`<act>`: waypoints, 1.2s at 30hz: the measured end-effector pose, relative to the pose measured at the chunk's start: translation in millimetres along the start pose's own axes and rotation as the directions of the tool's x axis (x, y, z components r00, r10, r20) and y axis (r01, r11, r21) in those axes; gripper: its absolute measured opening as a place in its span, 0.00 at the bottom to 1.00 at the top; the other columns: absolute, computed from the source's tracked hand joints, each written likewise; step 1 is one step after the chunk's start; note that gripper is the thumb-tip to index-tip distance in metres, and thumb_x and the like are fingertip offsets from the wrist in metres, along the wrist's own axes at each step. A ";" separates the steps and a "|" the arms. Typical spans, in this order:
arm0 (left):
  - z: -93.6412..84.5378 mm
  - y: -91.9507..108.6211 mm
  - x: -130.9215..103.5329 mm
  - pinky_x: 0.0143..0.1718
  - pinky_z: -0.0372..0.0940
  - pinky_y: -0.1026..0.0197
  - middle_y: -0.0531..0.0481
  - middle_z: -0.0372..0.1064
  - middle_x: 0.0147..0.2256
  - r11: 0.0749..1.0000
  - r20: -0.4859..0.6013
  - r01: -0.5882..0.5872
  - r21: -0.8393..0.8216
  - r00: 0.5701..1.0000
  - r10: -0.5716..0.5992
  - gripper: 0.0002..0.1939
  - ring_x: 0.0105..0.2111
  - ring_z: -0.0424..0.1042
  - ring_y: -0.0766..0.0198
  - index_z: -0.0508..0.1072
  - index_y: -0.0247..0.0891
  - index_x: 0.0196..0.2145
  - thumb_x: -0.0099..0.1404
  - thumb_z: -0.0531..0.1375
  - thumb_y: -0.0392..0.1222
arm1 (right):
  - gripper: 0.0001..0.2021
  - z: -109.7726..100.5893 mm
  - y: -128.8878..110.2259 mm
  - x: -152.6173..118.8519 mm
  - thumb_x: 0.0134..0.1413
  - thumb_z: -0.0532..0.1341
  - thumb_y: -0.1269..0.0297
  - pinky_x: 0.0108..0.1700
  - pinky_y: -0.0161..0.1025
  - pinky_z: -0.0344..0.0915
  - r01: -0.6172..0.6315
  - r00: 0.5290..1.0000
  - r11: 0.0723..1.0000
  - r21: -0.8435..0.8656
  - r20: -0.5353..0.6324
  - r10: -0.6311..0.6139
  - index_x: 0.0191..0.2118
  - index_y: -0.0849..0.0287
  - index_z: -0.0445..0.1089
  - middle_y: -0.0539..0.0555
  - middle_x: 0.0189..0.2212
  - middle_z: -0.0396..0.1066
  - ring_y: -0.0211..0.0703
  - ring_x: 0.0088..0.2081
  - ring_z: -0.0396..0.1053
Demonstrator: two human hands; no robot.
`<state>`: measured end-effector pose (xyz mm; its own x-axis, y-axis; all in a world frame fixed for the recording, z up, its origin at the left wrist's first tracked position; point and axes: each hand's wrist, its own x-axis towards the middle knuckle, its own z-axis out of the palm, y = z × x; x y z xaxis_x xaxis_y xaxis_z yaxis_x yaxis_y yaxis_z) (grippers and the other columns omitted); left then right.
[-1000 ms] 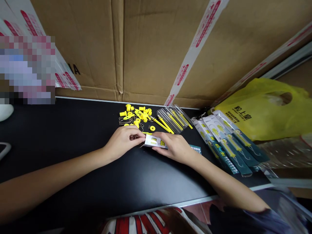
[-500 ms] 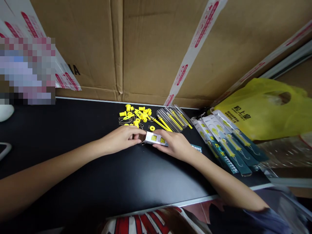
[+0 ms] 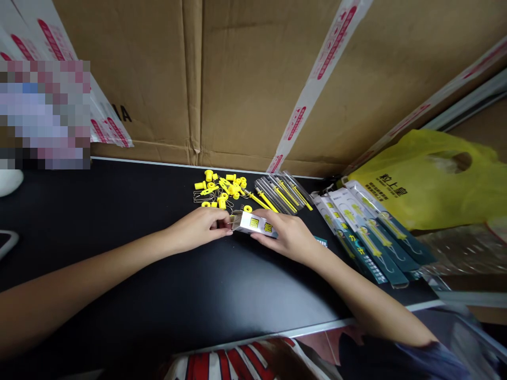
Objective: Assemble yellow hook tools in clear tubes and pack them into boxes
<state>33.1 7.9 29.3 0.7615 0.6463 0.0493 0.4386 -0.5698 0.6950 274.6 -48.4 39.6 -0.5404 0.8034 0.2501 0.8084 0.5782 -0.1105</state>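
My right hand [image 3: 279,232] is wrapped round a small white cardboard box [image 3: 253,222] with yellow printed characters, holding it just over the black table. The box's open end faces left. At that end, the fingers of my left hand [image 3: 206,227] are pinched on a thin metal wire [image 3: 230,224] that runs into the opening. What the box holds is hidden. Just beyond my hands lies a heap of small yellow plastic parts [image 3: 225,187] with bent wire pieces. Beside it are several clear plastic tubes [image 3: 283,192] with yellow rods.
Several boxed spring scales [image 3: 366,232] with pictured hooks lie fanned out at the right. Behind them sits a yellow plastic bag [image 3: 439,179]. A large taped cardboard box [image 3: 245,79] stands along the table's back edge. The corner of a phone-like object [image 3: 8,244] shows at far left.
The box has shifted slightly right, and more of its open end shows between my hands. My left fingers have closed tighter at the opening.
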 end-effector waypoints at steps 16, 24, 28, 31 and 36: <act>-6.9 6.9 -6.4 0.33 0.61 0.65 0.50 0.71 0.35 0.839 0.001 -0.178 0.513 0.978 0.207 0.10 0.35 0.71 0.63 0.71 0.39 0.36 0.69 0.50 0.38 | 0.20 -4.3 -2.9 -0.3 0.62 0.54 0.55 0.36 0.38 0.67 0.087 0.995 0.995 -0.053 0.060 -0.084 0.55 0.60 0.61 0.58 0.39 0.74 0.46 0.37 0.73; 6.8 4.9 -5.1 0.32 0.60 0.64 0.51 0.71 0.32 0.868 -0.075 -0.173 0.466 0.969 0.233 0.12 0.32 0.71 0.64 0.70 0.37 0.33 0.70 0.49 0.38 | 0.19 -1.1 -6.4 1.6 0.61 0.55 0.57 0.37 0.39 0.69 0.073 0.996 0.997 -0.007 0.045 -0.073 0.55 0.60 0.60 0.57 0.44 0.74 0.46 0.39 0.74; 12.0 12.6 -6.2 0.28 0.57 0.66 0.54 0.68 0.25 0.986 -0.277 -0.036 0.164 0.957 0.081 0.14 0.26 0.67 0.68 0.69 0.36 0.26 0.68 0.52 0.40 | 0.20 -1.0 -10.0 0.4 0.60 0.56 0.56 0.38 0.39 0.70 0.035 0.999 0.999 -0.025 -0.023 -0.036 0.55 0.59 0.60 0.58 0.45 0.74 0.47 0.39 0.75; 10.9 18.7 -7.7 0.28 0.57 0.67 0.56 0.68 0.24 0.995 -0.366 0.011 -0.102 0.929 -0.047 0.12 0.25 0.66 0.70 0.69 0.36 0.24 0.65 0.57 0.42 | 0.20 -0.4 -12.1 -0.1 0.60 0.56 0.56 0.37 0.40 0.70 0.011 0.999 0.999 -0.046 -0.043 -0.013 0.54 0.60 0.60 0.58 0.45 0.74 0.48 0.39 0.75; 11.3 19.4 -8.8 0.26 0.62 0.68 0.54 0.70 0.27 0.931 -0.346 0.015 -0.364 0.926 -0.150 0.10 0.26 0.67 0.69 0.72 0.36 0.29 0.63 0.59 0.45 | 0.20 4.2 -12.7 -0.3 0.60 0.56 0.55 0.37 0.41 0.71 0.036 0.999 0.997 -0.061 0.016 -0.035 0.54 0.61 0.60 0.60 0.45 0.74 0.49 0.39 0.75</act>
<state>40.3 -14.5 34.3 0.4741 0.8598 0.1898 0.2464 -0.3365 0.9089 263.5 -55.4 36.9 -0.5723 0.7846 0.2387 0.8009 0.5972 -0.0427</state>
